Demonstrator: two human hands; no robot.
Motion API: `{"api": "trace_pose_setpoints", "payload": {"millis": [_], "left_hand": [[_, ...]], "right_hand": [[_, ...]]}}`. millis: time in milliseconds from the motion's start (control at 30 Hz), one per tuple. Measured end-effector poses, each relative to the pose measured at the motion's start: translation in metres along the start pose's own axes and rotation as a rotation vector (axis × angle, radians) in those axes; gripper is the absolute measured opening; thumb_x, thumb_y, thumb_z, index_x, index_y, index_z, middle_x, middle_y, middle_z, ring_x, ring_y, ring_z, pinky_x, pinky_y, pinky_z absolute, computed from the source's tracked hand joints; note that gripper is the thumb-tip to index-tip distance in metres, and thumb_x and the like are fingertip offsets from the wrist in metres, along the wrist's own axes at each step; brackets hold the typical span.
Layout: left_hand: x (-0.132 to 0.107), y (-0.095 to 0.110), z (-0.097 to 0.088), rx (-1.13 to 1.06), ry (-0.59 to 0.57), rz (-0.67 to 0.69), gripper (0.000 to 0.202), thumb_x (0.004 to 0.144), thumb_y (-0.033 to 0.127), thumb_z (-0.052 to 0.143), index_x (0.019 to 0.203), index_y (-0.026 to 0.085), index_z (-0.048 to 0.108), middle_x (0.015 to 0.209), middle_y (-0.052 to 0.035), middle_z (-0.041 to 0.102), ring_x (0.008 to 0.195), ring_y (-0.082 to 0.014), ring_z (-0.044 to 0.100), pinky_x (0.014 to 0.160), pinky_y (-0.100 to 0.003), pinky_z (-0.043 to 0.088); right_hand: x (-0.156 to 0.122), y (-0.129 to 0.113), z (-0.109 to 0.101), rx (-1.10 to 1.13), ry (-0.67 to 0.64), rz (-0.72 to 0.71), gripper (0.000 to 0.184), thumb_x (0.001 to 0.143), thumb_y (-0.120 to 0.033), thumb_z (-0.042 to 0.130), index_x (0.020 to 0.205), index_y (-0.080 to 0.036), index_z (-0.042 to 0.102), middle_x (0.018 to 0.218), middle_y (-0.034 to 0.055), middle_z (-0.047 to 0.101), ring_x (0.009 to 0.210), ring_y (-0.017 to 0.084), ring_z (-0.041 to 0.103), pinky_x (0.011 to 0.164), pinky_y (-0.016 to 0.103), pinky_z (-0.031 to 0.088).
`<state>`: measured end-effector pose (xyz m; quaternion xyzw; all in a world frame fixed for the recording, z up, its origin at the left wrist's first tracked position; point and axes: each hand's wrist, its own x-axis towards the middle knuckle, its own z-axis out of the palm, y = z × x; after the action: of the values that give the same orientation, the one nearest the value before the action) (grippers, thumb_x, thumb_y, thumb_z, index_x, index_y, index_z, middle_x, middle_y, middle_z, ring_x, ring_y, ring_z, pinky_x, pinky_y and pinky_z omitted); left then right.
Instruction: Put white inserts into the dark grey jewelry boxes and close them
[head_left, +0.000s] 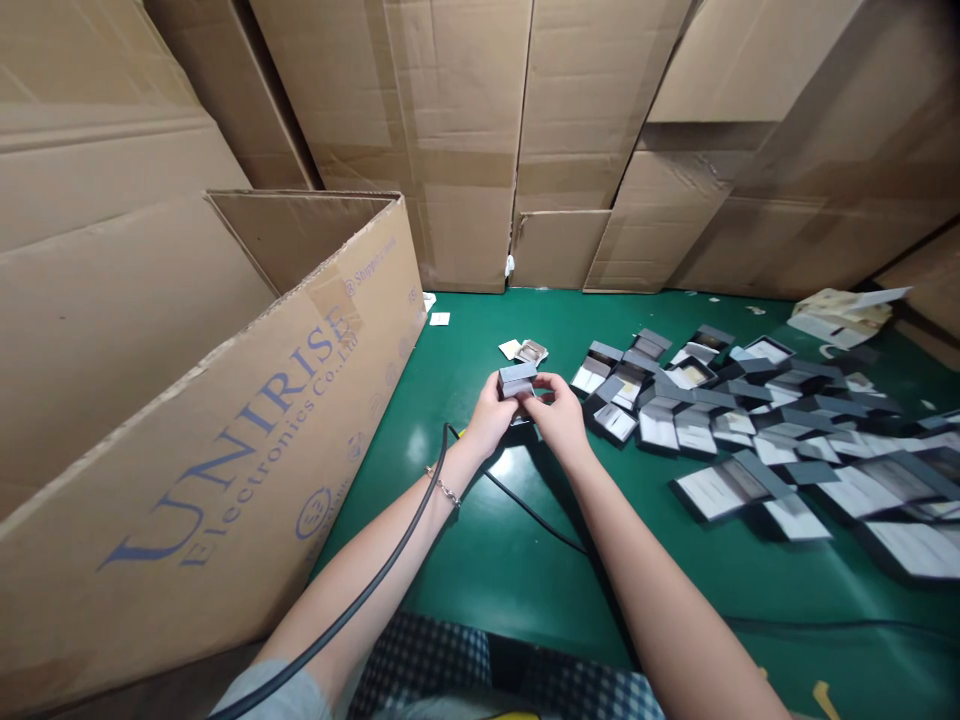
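A small grey box [517,373] with its lid raised is held between my two hands, over the middle of the green table. My left hand [491,415] grips it from the left side, fingers closed round it. From the right, my right hand [556,412] has its thumb and fingers at the box's front and right edge. Just beyond the box lie a small pale tray-like piece [532,352] and a cream square of paper [510,349]. What is inside the box is hidden by my fingers.
Many small open grey boxes [664,415] with white inserts spread over the right of the green table [442,560]. A large open carton [300,420] stands at the left. A black cable [390,560] runs across my left arm. Cardboard [450,150] walls the back; papers [840,318] lie back right.
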<state>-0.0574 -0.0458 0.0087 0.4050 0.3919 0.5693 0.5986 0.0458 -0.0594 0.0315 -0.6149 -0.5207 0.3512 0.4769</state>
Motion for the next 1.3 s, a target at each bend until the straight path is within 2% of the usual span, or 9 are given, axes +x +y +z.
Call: {"api": "trace_pose_setpoints", "payload": {"millis": [100, 267, 400, 567, 733, 900, 1033, 1167, 1300], "left_hand": [[0.000, 0.000, 0.001, 0.002, -0.009, -0.014, 0.047, 0.055, 0.001, 0.051, 0.099, 0.015, 0.055, 0.095, -0.0058, 0.064, 0.085, -0.0174, 0.060, 0.083, -0.035, 0.047], [-0.007, 0.004, 0.006, 0.068, -0.042, -0.045, 0.048, 0.055, 0.001, 0.048, 0.101, 0.014, 0.055, 0.097, -0.0079, 0.064, 0.087, -0.0189, 0.060, 0.083, -0.036, 0.047], [-0.010, 0.005, 0.007, 0.191, -0.044, 0.003, 0.047, 0.056, 0.000, 0.046, 0.100, 0.014, 0.056, 0.104, -0.0085, 0.063, 0.097, -0.0195, 0.057, 0.091, -0.034, 0.043], [-0.008, 0.002, 0.003, 0.294, -0.069, 0.048, 0.043, 0.057, 0.001, 0.047, 0.098, 0.014, 0.055, 0.096, -0.0065, 0.062, 0.091, -0.0180, 0.056, 0.087, -0.033, 0.044], [-0.009, 0.006, 0.004, 0.287, -0.060, -0.003, 0.042, 0.057, 0.001, 0.048, 0.095, 0.015, 0.054, 0.092, -0.0048, 0.062, 0.085, -0.0162, 0.056, 0.082, -0.031, 0.045], [-0.010, 0.006, 0.006, 0.271, -0.065, 0.006, 0.042, 0.057, 0.000, 0.047, 0.095, 0.015, 0.054, 0.090, -0.0031, 0.061, 0.084, -0.0153, 0.055, 0.080, -0.029, 0.045], [-0.009, 0.004, 0.005, 0.247, -0.057, 0.001, 0.039, 0.058, 0.000, 0.048, 0.093, 0.015, 0.054, 0.088, -0.0024, 0.060, 0.083, -0.0151, 0.055, 0.080, -0.029, 0.046], [-0.012, 0.005, 0.007, 0.268, -0.055, 0.057, 0.035, 0.059, 0.001, 0.051, 0.090, 0.016, 0.055, 0.086, -0.0023, 0.061, 0.083, -0.0156, 0.055, 0.081, -0.029, 0.045], [-0.015, 0.007, 0.009, 0.270, -0.061, 0.098, 0.036, 0.059, 0.002, 0.052, 0.091, 0.016, 0.056, 0.087, -0.0027, 0.060, 0.084, -0.0155, 0.055, 0.082, -0.029, 0.044]], "right_hand": [[0.000, 0.001, 0.001, 0.009, -0.008, -0.005, 0.035, 0.064, -0.033, 0.059, 0.096, -0.018, 0.060, 0.094, 0.0049, 0.065, 0.068, 0.015, 0.055, 0.067, 0.032, 0.047], [0.000, 0.000, 0.001, 0.036, -0.052, -0.067, 0.039, 0.064, -0.030, 0.060, 0.102, -0.020, 0.060, 0.098, 0.0041, 0.066, 0.087, 0.020, 0.059, 0.077, 0.034, 0.047], [0.001, 0.003, 0.002, 0.073, -0.107, -0.044, 0.039, 0.065, -0.031, 0.061, 0.103, -0.020, 0.060, 0.094, 0.0027, 0.067, 0.085, 0.020, 0.061, 0.079, 0.034, 0.047], [0.001, 0.004, 0.000, 0.047, -0.090, -0.056, 0.027, 0.068, -0.031, 0.061, 0.092, -0.020, 0.063, 0.087, 0.0015, 0.068, 0.082, 0.020, 0.061, 0.076, 0.033, 0.046], [0.003, 0.005, -0.001, 0.034, -0.072, -0.044, 0.022, 0.072, -0.032, 0.056, 0.088, -0.020, 0.064, 0.086, 0.0019, 0.069, 0.080, 0.020, 0.061, 0.076, 0.033, 0.046], [0.004, 0.007, 0.002, 0.074, -0.096, -0.044, 0.029, 0.072, -0.030, 0.051, 0.097, -0.021, 0.063, 0.094, 0.0016, 0.068, 0.088, 0.019, 0.061, 0.081, 0.033, 0.046], [0.002, 0.006, 0.003, 0.128, -0.086, -0.020, 0.029, 0.071, -0.029, 0.047, 0.092, -0.020, 0.064, 0.091, 0.0008, 0.068, 0.088, 0.019, 0.060, 0.082, 0.034, 0.046], [0.001, 0.007, 0.002, 0.172, -0.065, 0.013, 0.027, 0.069, -0.029, 0.047, 0.088, -0.021, 0.065, 0.088, 0.0001, 0.069, 0.085, 0.020, 0.061, 0.080, 0.034, 0.047], [0.000, 0.006, 0.002, 0.163, -0.043, -0.032, 0.027, 0.071, -0.029, 0.048, 0.089, -0.020, 0.064, 0.088, 0.0013, 0.068, 0.086, 0.020, 0.061, 0.081, 0.034, 0.047]]}}
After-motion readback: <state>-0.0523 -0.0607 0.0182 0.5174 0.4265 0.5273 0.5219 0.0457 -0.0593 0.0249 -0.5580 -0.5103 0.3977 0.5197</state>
